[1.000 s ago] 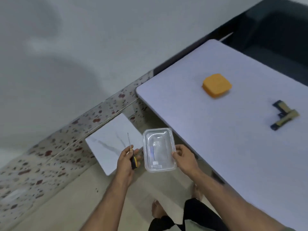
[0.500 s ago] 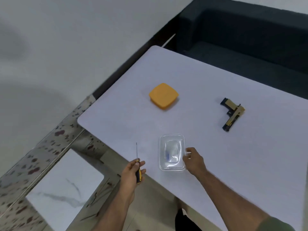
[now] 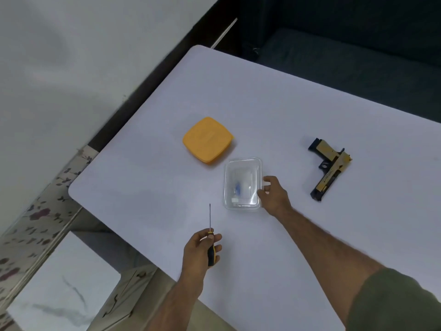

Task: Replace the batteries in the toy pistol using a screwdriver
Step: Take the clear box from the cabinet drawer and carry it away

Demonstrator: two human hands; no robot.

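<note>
A tan and black toy pistol (image 3: pixel 329 172) lies flat on the white table (image 3: pixel 274 111), muzzle toward me, right of centre. My left hand (image 3: pixel 199 253) grips a black and yellow screwdriver (image 3: pixel 210 244) by its handle, the thin shaft pointing away over the table's near edge. My right hand (image 3: pixel 273 195) pinches the right rim of a clear plastic container (image 3: pixel 242 183) that rests on the table. Inside it lie small white and blue items, too blurred to name.
An orange square lid (image 3: pixel 207 139) lies on the table just behind the clear container. A dark sofa (image 3: pixel 358 56) stands beyond the far table edge. Left of the table are a wall, a speckled floor strip and a white marble slab (image 3: pixel 59 283).
My right hand has carried the clear container from beside the table onto it and slid it farther in, toward the orange lid. My left hand with the screwdriver has come over the table edge.
</note>
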